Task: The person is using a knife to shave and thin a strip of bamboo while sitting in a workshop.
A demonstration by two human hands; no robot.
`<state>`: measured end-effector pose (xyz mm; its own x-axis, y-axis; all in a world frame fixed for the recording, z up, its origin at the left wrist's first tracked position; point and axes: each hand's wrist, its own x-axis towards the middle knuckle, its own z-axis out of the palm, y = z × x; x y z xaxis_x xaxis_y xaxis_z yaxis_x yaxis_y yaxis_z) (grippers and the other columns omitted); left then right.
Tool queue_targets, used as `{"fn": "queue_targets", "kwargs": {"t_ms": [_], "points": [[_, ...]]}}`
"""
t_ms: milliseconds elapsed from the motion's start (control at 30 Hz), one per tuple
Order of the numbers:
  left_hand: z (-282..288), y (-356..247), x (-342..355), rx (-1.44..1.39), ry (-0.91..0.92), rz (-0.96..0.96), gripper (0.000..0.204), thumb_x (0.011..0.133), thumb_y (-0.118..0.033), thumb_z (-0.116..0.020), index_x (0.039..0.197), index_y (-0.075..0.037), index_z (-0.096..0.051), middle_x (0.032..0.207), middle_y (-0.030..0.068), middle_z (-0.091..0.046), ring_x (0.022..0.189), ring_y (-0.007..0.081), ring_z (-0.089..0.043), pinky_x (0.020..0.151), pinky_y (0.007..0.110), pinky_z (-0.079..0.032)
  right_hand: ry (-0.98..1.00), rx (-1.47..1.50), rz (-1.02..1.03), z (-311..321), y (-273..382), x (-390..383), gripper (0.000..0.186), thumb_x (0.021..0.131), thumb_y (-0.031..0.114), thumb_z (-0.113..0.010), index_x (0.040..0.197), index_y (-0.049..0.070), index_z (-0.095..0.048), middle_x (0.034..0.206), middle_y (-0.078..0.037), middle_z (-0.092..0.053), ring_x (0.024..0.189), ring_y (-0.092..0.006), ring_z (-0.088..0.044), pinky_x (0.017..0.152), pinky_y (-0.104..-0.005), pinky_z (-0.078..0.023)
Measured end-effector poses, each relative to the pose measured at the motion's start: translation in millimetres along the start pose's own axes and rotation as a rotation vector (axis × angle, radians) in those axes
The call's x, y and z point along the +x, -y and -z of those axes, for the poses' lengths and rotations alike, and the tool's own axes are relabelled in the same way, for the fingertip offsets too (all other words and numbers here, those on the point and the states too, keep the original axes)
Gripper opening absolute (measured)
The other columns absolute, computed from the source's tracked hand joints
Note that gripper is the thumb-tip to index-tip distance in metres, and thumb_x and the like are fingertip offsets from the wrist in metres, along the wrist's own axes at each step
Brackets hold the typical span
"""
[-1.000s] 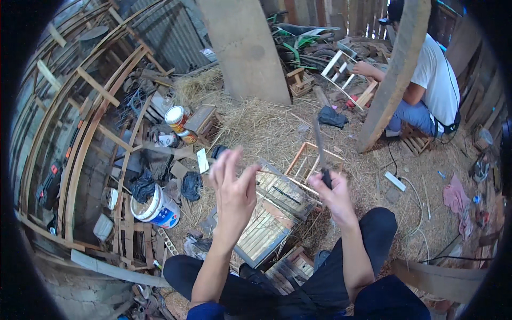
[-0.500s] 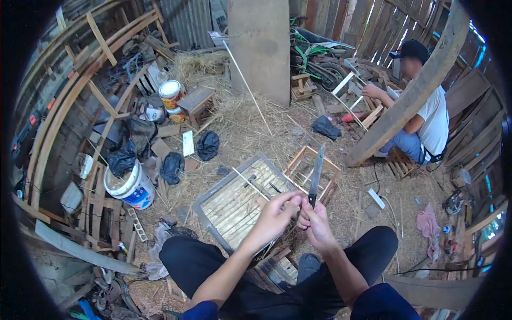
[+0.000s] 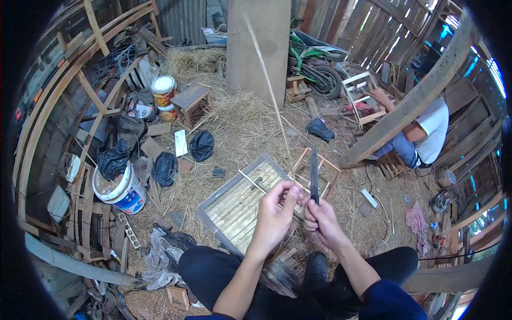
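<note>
My left hand (image 3: 280, 205) pinches the lower end of a long, thin, pale strip of wood or bamboo (image 3: 271, 85), which rises away from me past the standing board. In my right hand (image 3: 324, 223) is a knife (image 3: 314, 173), held by its dark handle with the blade pointing up and away. The two hands are close together, and the knife stands just right of the strip. Beneath them is a low slatted table (image 3: 234, 205) with a grey frame. A pale stick (image 3: 252, 180) and a small dark tool (image 3: 256, 183) lie on it.
A small wooden frame (image 3: 332, 184) stands beyond my right hand. A white bucket (image 3: 133, 194) with a black bag stands left. At right, behind a slanted post (image 3: 397, 120), a person (image 3: 433, 130) sits handling a wooden frame. Straw covers the floor; a green motorbike (image 3: 314, 66) stands behind.
My hands have moved slightly down and right in the picture. The long strip now stands steeper and reaches my left hand. The knife is more upright. The view has shifted a little.
</note>
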<state>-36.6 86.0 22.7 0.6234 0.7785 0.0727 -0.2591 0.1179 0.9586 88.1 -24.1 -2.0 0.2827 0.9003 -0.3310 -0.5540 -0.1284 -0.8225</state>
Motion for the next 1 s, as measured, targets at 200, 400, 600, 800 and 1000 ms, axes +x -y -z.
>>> {"fn": "queue_targets", "kwargs": {"t_ms": [200,400,600,800,1000], "points": [[13.5,-23.8,0.2,-0.313,-0.076,0.014,0.015,0.107,-0.018,-0.049,0.109,-0.003,-0.052,0.084,0.0004,-0.050,0.073,0.0081,-0.049,0.068,0.025,-0.045,-0.011,-0.372,0.360,-31.3,28.8,33.4,0.032,0.107,0.028,-0.049,0.126,0.004,-0.053,0.079,0.002,-0.050,0.065,-0.0056,-0.046,0.059,-0.0207,-0.040],[16.2,-34.3,1.8,-0.350,-0.133,0.066,0.015,0.108,-0.019,-0.044,0.112,-0.005,-0.048,0.083,-0.0019,-0.043,0.067,0.0045,-0.036,0.058,0.022,-0.034,0.095,-0.942,0.601,-52.3,85.7,34.1,0.033,0.102,0.023,-0.054,0.127,0.002,-0.052,0.104,-0.010,-0.061,0.094,-0.0175,-0.060,0.082,-0.0319,-0.049],[10.2,-31.7,2.4,-0.350,-0.011,0.107,0.013,0.108,-0.018,-0.043,0.114,-0.007,-0.048,0.077,-0.0044,-0.040,0.066,0.0042,-0.035,0.058,0.023,-0.033,0.247,-1.443,0.704,-55.1,106.7,27.0,0.031,0.098,0.031,-0.060,0.111,0.002,-0.061,0.091,-0.016,-0.064,0.083,-0.0337,-0.063,0.073,-0.0412,-0.050],[-9.3,-28.6,-3.1,-0.189,0.092,0.116,0.016,0.107,-0.015,-0.044,0.120,-0.006,-0.049,0.075,-0.0040,-0.042,0.064,0.0051,-0.038,0.056,0.024,-0.034,0.229,-1.523,0.803,-36.6,120.4,17.3,0.033,0.093,0.035,-0.065,0.106,0.004,-0.065,0.086,-0.013,-0.064,0.080,-0.0313,-0.062,0.071,-0.0415,-0.049],[-22.0,-28.5,-10.4,0.135,0.158,0.069,0.017,0.102,-0.009,-0.047,0.114,-0.001,-0.055,0.080,0.0112,-0.056,0.072,0.0190,-0.055,0.067,0.034,-0.045,0.327,-1.617,0.842,-8.6,134.1,11.8,0.032,0.085,0.037,-0.071,0.101,0.009,-0.067,0.085,-0.007,-0.063,0.080,-0.0271,-0.060,0.070,-0.0382,-0.044]]}}
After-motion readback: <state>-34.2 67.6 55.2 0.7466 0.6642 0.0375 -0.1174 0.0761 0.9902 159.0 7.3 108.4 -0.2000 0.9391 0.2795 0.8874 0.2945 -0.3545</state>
